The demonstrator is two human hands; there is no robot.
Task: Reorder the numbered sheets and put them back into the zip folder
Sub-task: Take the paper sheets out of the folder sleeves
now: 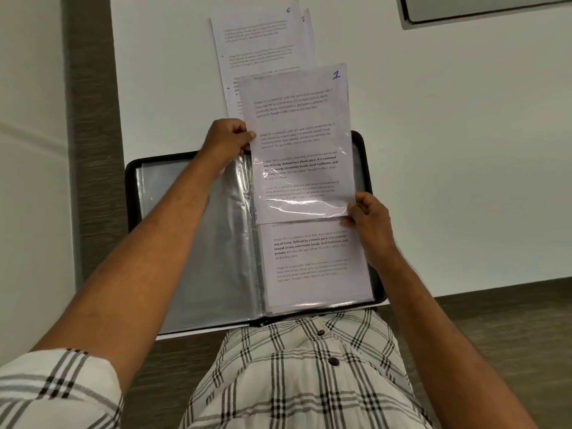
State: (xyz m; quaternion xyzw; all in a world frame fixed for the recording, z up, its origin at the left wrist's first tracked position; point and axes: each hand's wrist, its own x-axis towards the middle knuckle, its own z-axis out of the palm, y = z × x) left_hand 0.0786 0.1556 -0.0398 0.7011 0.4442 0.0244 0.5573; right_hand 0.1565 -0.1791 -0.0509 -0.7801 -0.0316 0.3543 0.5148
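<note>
A black zip folder (131,193) lies open on the white table, its clear sleeves spread left and right. The sheet marked 1 (297,119) sits partway inside the top sleeve on the right side, its upper half sticking out past the folder's far edge. My left hand (227,140) pinches the sheet's left edge together with the sleeve's top near the spine. My right hand (368,218) grips the sheet's lower right corner through the plastic. Another printed sheet (312,261) shows in the sleeve below. Beyond the folder lies a loose stack with the sheet marked 6 (257,35) on top.
The white table (448,150) reaches to the right and far side. A grey-framed board or screen (483,7) lies at the top right corner. The wood-toned floor (93,119) shows left of the table. The folder's near edge overhangs my lap.
</note>
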